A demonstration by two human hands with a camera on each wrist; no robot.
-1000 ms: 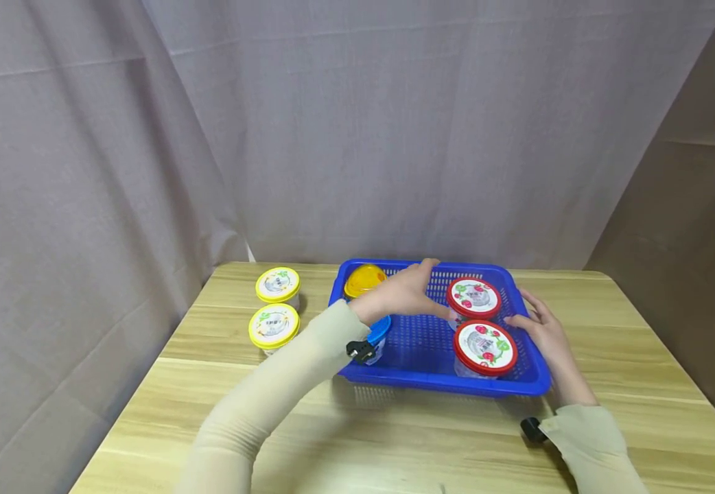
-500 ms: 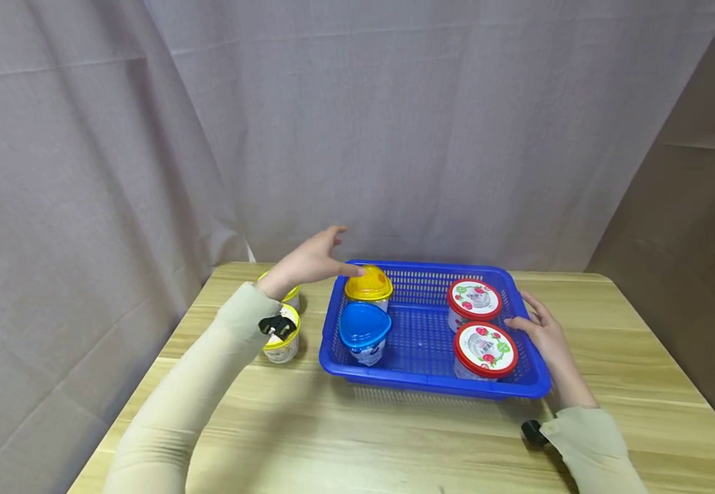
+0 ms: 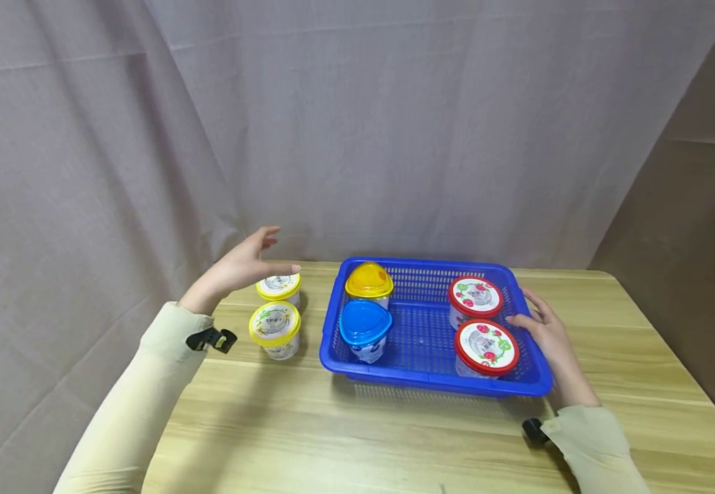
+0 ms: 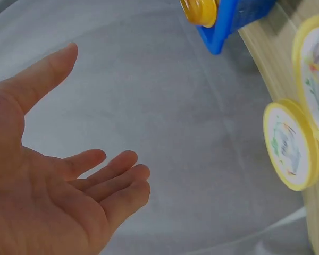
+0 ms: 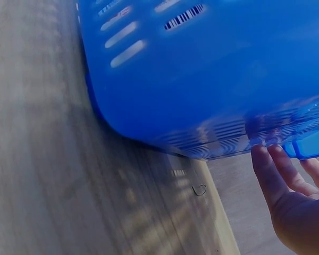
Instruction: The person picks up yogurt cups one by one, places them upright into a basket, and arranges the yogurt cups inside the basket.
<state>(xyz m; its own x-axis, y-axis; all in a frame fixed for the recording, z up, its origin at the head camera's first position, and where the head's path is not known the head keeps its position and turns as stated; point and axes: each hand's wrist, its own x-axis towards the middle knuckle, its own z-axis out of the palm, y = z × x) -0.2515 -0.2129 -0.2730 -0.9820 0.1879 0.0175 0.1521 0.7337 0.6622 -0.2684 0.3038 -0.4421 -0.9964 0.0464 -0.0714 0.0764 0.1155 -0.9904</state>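
The left hand [image 3: 234, 269] hangs in the air to the left of the blue basket [image 3: 419, 381], thumb spread well away from the fingers and nothing between them. It is nearest the rear yellow-lidded tub [image 3: 279, 287]; the front yellow-lidded tub [image 3: 275, 324] stands just beside that one, both on the table [image 3: 333, 439] left of the basket. The right hand [image 3: 543, 331] grips the basket's right wall, thumb at the rim, fingers against the outside.

To take either tub cleanly, it would pay to set thumb and fingers on its walls below the lid, squeezing lightly, since the plastic looks thin. Carried towards the basket, it would need to stay upright and clear the rim; the right hand's hold should prevent sliding.

In the basket, a yellow dome-lidded cup [image 3: 370, 280] and a blue dome-lidded cup [image 3: 366, 322] stand by the left wall, a rear red-lidded tub [image 3: 475, 296] and a front red-lidded tub [image 3: 487, 347] by the right. Every lid is on; what they contain cannot be told
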